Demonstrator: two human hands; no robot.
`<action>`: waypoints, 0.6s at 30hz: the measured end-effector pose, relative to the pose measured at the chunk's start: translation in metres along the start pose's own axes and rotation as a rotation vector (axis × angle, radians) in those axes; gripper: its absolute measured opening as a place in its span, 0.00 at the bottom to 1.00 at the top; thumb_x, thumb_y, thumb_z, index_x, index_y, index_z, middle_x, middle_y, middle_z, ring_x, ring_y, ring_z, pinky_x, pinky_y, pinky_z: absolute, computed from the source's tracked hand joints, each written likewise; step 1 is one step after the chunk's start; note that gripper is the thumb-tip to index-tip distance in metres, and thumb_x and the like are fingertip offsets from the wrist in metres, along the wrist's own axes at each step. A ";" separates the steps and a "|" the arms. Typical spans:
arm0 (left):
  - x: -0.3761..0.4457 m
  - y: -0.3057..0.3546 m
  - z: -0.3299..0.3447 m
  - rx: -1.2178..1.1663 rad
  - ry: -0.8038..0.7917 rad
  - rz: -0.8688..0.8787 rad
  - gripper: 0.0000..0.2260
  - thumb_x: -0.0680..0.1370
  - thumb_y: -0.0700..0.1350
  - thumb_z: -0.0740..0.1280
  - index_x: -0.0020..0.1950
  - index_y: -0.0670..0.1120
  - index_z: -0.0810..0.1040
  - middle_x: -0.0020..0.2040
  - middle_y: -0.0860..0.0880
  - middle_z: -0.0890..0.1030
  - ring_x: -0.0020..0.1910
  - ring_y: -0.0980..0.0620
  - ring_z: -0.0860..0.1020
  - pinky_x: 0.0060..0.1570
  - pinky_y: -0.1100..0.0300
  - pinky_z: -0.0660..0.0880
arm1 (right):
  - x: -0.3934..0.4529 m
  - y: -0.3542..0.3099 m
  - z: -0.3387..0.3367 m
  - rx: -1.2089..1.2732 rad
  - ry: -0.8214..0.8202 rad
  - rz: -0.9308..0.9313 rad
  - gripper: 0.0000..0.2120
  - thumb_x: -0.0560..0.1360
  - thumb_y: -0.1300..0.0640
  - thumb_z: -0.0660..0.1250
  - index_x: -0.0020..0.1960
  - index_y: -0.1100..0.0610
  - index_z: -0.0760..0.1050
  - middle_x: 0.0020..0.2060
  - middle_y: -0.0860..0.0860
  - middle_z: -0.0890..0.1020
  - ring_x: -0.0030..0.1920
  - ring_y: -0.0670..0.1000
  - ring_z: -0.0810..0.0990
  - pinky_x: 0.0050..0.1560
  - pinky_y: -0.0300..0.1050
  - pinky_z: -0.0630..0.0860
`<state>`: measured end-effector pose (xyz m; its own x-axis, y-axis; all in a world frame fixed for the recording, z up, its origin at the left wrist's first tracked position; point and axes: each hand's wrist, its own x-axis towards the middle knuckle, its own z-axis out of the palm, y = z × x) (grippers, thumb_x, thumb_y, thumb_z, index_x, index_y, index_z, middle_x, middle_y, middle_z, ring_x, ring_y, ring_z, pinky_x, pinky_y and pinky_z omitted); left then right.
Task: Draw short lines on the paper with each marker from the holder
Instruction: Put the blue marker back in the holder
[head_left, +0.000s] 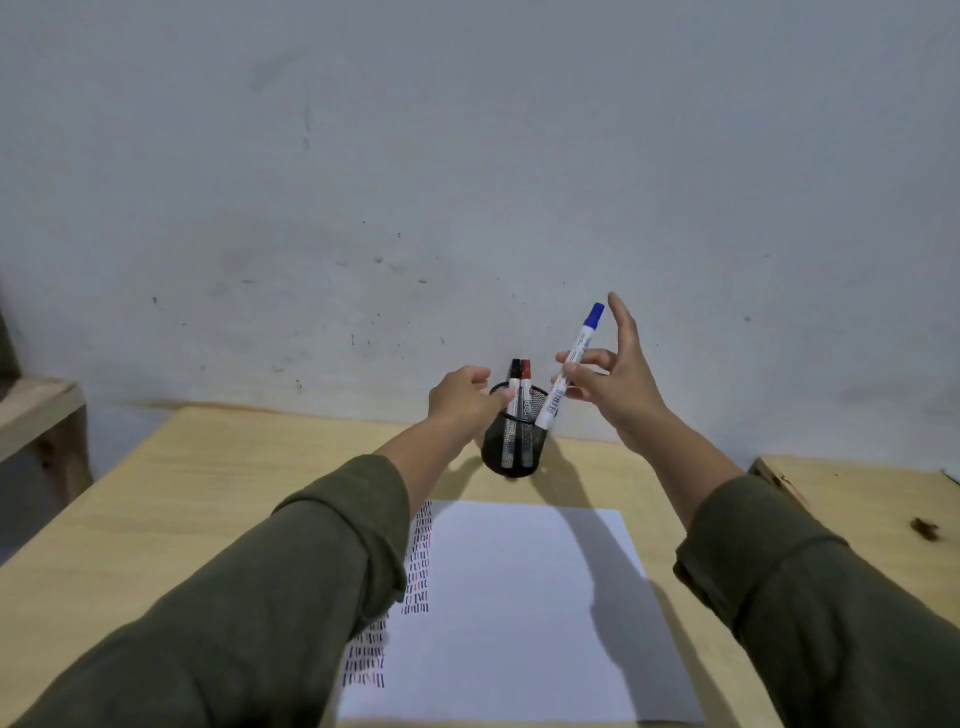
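Observation:
A black mesh holder (511, 449) stands on the wooden table beyond the white paper (524, 613). A black-capped marker (514, 384) and a red-capped marker (525, 387) stand upright in it. My left hand (462, 397) grips the holder's left rim. My right hand (618, 379) pinches a blue-capped white marker (571, 364), tilted with the cap up and its lower end at the holder's right rim. Rows of short black, red and blue lines (418, 566) run down the paper's left side, partly hidden by my left sleeve.
The light wooden table (208, 499) ends at a grey-white wall. A wooden shelf (36, 410) stands at the far left. A second wooden surface (857, 499) with a dark mark lies to the right.

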<state>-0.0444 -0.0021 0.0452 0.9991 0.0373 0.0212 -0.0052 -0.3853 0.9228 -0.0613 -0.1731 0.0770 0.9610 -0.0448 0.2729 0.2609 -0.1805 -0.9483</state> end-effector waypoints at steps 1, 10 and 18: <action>0.006 -0.002 0.002 0.040 0.001 0.003 0.25 0.73 0.50 0.69 0.68 0.46 0.69 0.67 0.48 0.74 0.66 0.49 0.71 0.67 0.55 0.67 | 0.010 0.002 -0.001 -0.045 0.023 -0.009 0.41 0.74 0.70 0.66 0.72 0.37 0.52 0.49 0.61 0.81 0.50 0.54 0.83 0.40 0.42 0.81; 0.033 -0.022 0.024 0.275 -0.016 0.076 0.25 0.73 0.52 0.69 0.68 0.49 0.71 0.66 0.48 0.76 0.66 0.47 0.72 0.62 0.57 0.67 | 0.056 0.044 0.013 -0.460 0.054 -0.092 0.37 0.72 0.67 0.69 0.70 0.40 0.57 0.37 0.53 0.79 0.39 0.50 0.80 0.32 0.35 0.71; 0.035 -0.031 0.027 0.238 0.017 0.118 0.22 0.72 0.51 0.70 0.65 0.49 0.74 0.62 0.48 0.79 0.63 0.47 0.74 0.57 0.60 0.68 | 0.060 0.073 0.016 -0.524 0.030 -0.070 0.32 0.68 0.67 0.71 0.66 0.47 0.64 0.35 0.47 0.76 0.37 0.46 0.77 0.38 0.39 0.74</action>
<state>-0.0078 -0.0140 0.0074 0.9913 -0.0063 0.1313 -0.1093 -0.5939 0.7971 0.0173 -0.1731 0.0219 0.9380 -0.0415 0.3441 0.2361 -0.6504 -0.7220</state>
